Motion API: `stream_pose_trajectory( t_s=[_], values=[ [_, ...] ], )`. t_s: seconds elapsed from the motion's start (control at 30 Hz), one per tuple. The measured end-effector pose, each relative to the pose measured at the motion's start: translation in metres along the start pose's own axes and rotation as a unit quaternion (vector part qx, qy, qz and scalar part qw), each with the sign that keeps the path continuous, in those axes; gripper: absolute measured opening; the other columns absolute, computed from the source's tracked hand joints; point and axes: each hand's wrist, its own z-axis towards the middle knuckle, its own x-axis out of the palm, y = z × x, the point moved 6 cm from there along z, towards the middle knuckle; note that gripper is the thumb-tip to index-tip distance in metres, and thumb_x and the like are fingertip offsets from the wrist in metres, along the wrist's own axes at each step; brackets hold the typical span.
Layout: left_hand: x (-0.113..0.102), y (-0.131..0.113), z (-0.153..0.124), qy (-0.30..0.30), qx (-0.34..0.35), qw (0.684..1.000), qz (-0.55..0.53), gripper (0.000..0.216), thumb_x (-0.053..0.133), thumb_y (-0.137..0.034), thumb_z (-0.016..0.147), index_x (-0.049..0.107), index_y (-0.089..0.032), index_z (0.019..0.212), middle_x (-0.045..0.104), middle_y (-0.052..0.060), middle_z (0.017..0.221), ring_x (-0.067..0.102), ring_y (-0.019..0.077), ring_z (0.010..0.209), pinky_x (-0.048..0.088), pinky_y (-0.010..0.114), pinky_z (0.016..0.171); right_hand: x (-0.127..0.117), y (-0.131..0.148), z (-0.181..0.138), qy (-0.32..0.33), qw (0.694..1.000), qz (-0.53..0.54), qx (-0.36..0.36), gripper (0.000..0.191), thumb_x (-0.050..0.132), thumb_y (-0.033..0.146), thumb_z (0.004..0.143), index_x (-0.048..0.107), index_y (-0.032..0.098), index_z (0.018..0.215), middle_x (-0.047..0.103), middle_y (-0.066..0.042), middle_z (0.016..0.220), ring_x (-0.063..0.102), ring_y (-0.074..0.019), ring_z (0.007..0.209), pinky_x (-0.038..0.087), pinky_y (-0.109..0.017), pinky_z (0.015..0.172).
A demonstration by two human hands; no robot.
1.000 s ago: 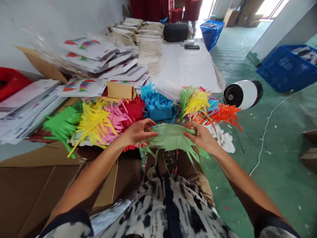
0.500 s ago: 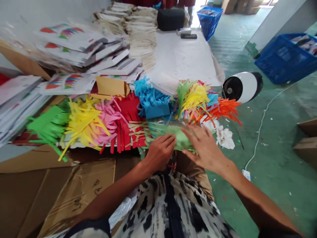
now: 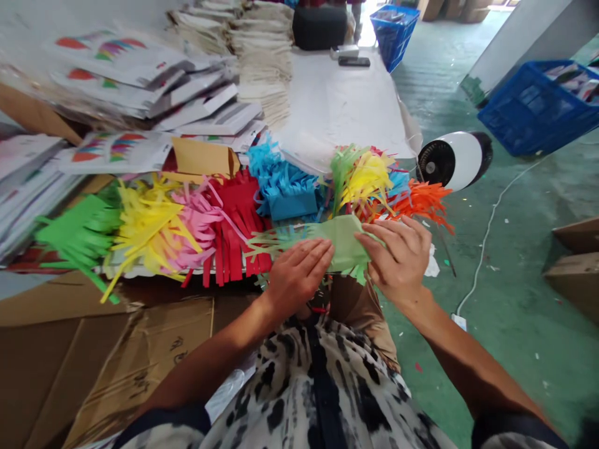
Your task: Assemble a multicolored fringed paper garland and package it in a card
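A pale green sheet of fringed tissue paper (image 3: 347,240) lies across the table's near edge, its cut strips pointing left. My left hand (image 3: 302,269) presses on its middle with the fingers together; the thumb is hidden. With thumb and fingertips, my right hand (image 3: 395,257) grips the sheet's uncut right end. Just behind are a blue fringed bundle (image 3: 292,204) and a mixed heap with yellow strips (image 3: 369,179) and orange strips (image 3: 428,201). To the left lie red (image 3: 239,227), pink (image 3: 199,218), yellow (image 3: 152,224) and green (image 3: 79,227) fringed bundles.
Printed white packets (image 3: 124,59) are piled at the back left, near a yellow card box (image 3: 203,159). A white-and-black fan (image 3: 453,161) stands right of the table. Blue baskets (image 3: 524,115) sit on the floor, where a white cable (image 3: 489,227) runs. Cardboard (image 3: 154,355) lies at lower left.
The pale green tissue sheet, blurred and bunched before, now lies flatter with its right end plain to see. My right hand has shifted right and closed onto that end. My left hand stays on it.
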Motion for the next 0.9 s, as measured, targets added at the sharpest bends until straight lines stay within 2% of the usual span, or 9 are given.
stream_pose_trajectory(
  t_s=[0.07,0.2,0.27,0.33,0.4,0.5,0.6,0.7,0.9],
  values=[
    [0.008,-0.005,-0.007,0.018,0.013,1.0,0.008,0.034,0.053,-0.014,0.105,0.067,-0.013,0.137,0.073,0.013,0.139,0.07,0.0266,0.129,0.055,0.042,0.112,0.006,-0.001,-0.008,0.015,0.999,-0.018,-0.023,0.034,0.06,0.013,0.098,0.073,0.032,0.123,0.078,-0.002,0.127,0.062,-0.0255,0.128,0.032,-0.054,0.121],
    [0.033,-0.009,-0.03,0.064,0.004,0.998,-0.019,0.032,0.05,-0.013,0.105,0.071,-0.01,0.129,0.077,0.016,0.129,0.075,0.0287,0.119,0.06,0.045,0.105,0.027,-0.017,-0.037,0.162,0.983,-0.077,0.04,0.031,0.064,0.012,0.091,0.075,0.026,0.116,0.074,-0.008,0.134,0.055,-0.0309,0.137,0.028,-0.058,0.123],
    [0.041,-0.01,-0.037,0.076,-0.003,0.996,-0.044,0.032,0.05,-0.013,0.105,0.073,-0.011,0.127,0.077,0.017,0.128,0.075,0.0293,0.119,0.061,0.045,0.103,0.025,-0.016,-0.045,0.225,0.969,-0.074,0.065,0.048,0.068,0.013,0.083,0.071,0.021,0.13,0.06,-0.015,0.154,0.044,-0.0384,0.148,0.024,-0.066,0.125],
    [0.043,-0.01,-0.039,0.081,-0.017,0.995,-0.054,0.031,0.052,-0.014,0.104,0.073,-0.012,0.127,0.077,0.017,0.129,0.075,0.03,0.119,0.062,0.046,0.102,0.02,-0.002,-0.047,0.272,0.961,-0.034,0.046,0.074,0.069,0.015,0.077,0.057,0.018,0.15,0.038,-0.019,0.17,0.03,-0.0435,0.157,0.02,-0.07,0.126],
    [0.042,-0.009,-0.037,0.082,-0.031,0.995,-0.054,0.03,0.054,-0.014,0.103,0.073,-0.013,0.127,0.077,0.017,0.128,0.075,0.0303,0.117,0.062,0.045,0.1,0.017,0.018,-0.045,0.294,0.956,0.01,0.013,0.086,0.067,0.018,0.079,0.043,0.018,0.161,0.025,-0.019,0.175,0.02,-0.044,0.162,0.019,-0.07,0.126],
    [0.04,-0.01,-0.034,0.086,-0.036,0.994,-0.056,0.029,0.055,-0.013,0.103,0.073,-0.014,0.126,0.078,0.015,0.126,0.076,0.0291,0.112,0.062,0.044,0.097,0.026,0.034,-0.041,0.271,0.962,0.031,0.016,0.065,0.059,0.021,0.093,0.05,0.018,0.157,0.046,-0.018,0.165,0.036,-0.0382,0.155,0.03,-0.062,0.124],
    [0.037,-0.008,-0.031,0.091,-0.03,0.993,-0.069,0.027,0.058,-0.014,0.101,0.072,-0.013,0.124,0.079,0.014,0.12,0.075,0.028,0.107,0.061,0.042,0.095,0.047,0.03,-0.042,0.254,0.965,0.045,0.051,0.046,0.052,0.014,0.096,0.067,0.019,0.14,0.07,-0.014,0.137,0.06,-0.0316,0.129,0.046,-0.049,0.107],
    [0.032,0.008,-0.031,0.112,-0.09,0.984,-0.107,0.026,0.062,-0.011,0.096,0.073,-0.013,0.12,0.08,0.012,0.112,0.073,0.0278,0.103,0.06,0.041,0.092,0.058,0.016,-0.043,0.262,0.958,0.079,0.087,0.045,0.053,0.01,0.091,0.072,0.02,0.13,0.073,-0.012,0.125,0.063,-0.0302,0.116,0.048,-0.044,0.096],
    [0.03,0.047,-0.029,0.173,-0.224,0.941,-0.185,0.017,0.063,-0.018,0.098,0.075,-0.021,0.111,0.08,0.005,0.102,0.072,0.0242,0.098,0.055,0.037,0.086,0.052,0.004,-0.028,0.235,0.944,0.148,0.177,0.031,0.055,0.017,0.096,0.071,0.02,0.123,0.076,-0.01,0.116,0.067,-0.0294,0.11,0.044,-0.043,0.094]
  ],
)
